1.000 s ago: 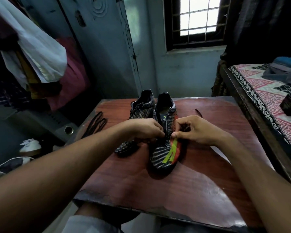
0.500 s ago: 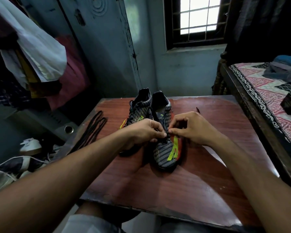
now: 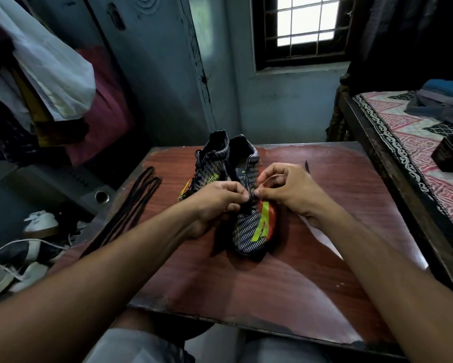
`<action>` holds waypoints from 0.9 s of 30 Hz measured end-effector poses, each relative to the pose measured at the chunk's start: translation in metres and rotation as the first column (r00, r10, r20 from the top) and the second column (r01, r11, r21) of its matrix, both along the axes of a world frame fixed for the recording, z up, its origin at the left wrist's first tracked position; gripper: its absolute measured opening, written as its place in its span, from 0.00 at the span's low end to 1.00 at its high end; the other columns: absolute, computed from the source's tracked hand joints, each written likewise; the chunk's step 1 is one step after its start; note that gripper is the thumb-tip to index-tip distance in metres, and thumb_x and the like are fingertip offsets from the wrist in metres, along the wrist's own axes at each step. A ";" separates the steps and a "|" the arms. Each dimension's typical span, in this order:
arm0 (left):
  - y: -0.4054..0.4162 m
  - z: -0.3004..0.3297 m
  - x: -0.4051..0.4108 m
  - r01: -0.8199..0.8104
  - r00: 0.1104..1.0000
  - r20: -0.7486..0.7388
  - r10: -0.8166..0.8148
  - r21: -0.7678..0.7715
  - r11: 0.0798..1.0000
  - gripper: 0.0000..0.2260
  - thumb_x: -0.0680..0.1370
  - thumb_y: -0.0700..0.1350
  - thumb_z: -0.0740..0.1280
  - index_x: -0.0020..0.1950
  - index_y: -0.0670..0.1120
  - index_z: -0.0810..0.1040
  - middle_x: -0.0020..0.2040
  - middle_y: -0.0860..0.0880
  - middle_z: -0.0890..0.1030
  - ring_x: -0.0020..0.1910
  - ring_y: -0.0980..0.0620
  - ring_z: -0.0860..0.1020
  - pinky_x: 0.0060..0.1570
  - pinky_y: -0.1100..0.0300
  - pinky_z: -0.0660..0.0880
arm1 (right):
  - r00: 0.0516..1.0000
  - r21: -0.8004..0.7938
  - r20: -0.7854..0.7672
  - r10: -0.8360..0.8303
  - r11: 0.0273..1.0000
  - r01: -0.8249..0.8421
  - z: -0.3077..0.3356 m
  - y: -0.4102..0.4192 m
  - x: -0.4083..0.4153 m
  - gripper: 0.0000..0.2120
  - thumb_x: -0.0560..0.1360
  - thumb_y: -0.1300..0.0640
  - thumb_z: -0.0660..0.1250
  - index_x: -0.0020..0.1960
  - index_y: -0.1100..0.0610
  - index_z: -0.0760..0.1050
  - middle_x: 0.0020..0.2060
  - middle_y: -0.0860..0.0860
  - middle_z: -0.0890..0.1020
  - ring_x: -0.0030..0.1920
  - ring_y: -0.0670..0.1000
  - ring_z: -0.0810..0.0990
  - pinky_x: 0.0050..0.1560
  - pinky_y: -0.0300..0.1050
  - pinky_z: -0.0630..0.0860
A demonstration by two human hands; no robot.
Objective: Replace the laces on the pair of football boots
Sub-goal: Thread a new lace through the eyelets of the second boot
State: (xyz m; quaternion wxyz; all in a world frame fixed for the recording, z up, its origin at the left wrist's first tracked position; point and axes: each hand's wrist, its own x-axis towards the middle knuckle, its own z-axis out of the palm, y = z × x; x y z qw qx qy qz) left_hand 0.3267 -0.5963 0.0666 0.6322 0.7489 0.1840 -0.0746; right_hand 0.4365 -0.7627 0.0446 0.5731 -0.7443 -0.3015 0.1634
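Head view. Both hands have come a little up and toward the far side on the right boot (image 3: 254, 226). One second ago they worked low on the lacing, close to the toe stripe; now they meet higher, just below the tongue. The left hand (image 3: 217, 200) has its fingers curled and pinches something dark at the middle of the boot; the right hand (image 3: 285, 189) also pinches there with thumb and forefinger, fingertips of both hands almost touching. I judge that they hold the lace (image 3: 252, 203) at one eyelet, but the lace itself is too thin and dark to see well, so I cannot tell if it goes in or comes out.

The two boots stand side by side in the far middle of the table (image 3: 272, 284), toes toward the person. The left boot (image 3: 209, 169) is partly behind the left hand and seems to carry a dark lace. A bundle of spare laces (image 3: 131, 210) lies at the left edge of the table, well apart from the boots. A short dark end (image 3: 307, 166) lies on the table to the right of the right hand.

Compared with the earlier frames, the boots look nearly in the same place, and the spare laces show more because the camera has tilted. For the task, I think the lacing of the right boot is advancing row by row, with much left to do.
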 end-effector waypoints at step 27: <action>-0.018 -0.021 -0.003 -0.340 0.895 0.422 -0.143 0.854 0.394 0.05 0.72 0.53 0.75 0.47 0.57 0.85 0.34 0.55 0.80 0.39 0.48 0.81 0.34 0.55 0.74 | 0.716 -0.253 0.646 0.264 0.959 -0.125 0.011 -0.011 0.002 0.14 0.67 0.66 0.73 0.48 0.50 0.78 0.40 0.43 0.82 0.43 0.44 0.81 0.48 0.48 0.79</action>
